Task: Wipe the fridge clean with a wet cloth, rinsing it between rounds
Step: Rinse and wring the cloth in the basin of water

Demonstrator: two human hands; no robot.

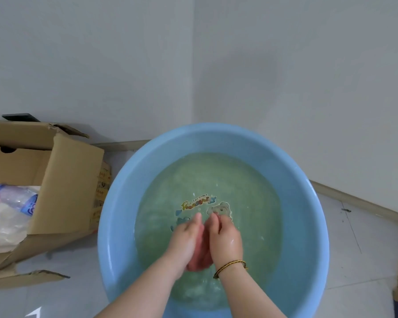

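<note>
Down in the lower middle of the frame, a blue basin (115, 226) sits on a pale tiled floor (67, 301) against a grey wall corner, part filled with cloudy greenish water (205, 175). The 2 hands meet in the water at the basin's centre, palms facing each other. The left hand (185, 239) lies with its fingers fairly straight, pointing to the top of the frame and pressing inward. The right hand (225, 239) curls its fingertips in at the top, and a braided bracelet (230, 267) circles its wrist. Between the palms, bulging out at their lower edge, is a reddish-pink wad that looks like the cloth (199, 260), squeezed from both sides and partly underwater; most of it is hidden. Just above the fingertips a coloured cartoon print (195, 203) shows on the basin's bottom. At the left edge stands an open cardboard box (67, 180), just beside the basin, with a plastic bottle (16, 198) lying inside on crumpled plastic.
</note>
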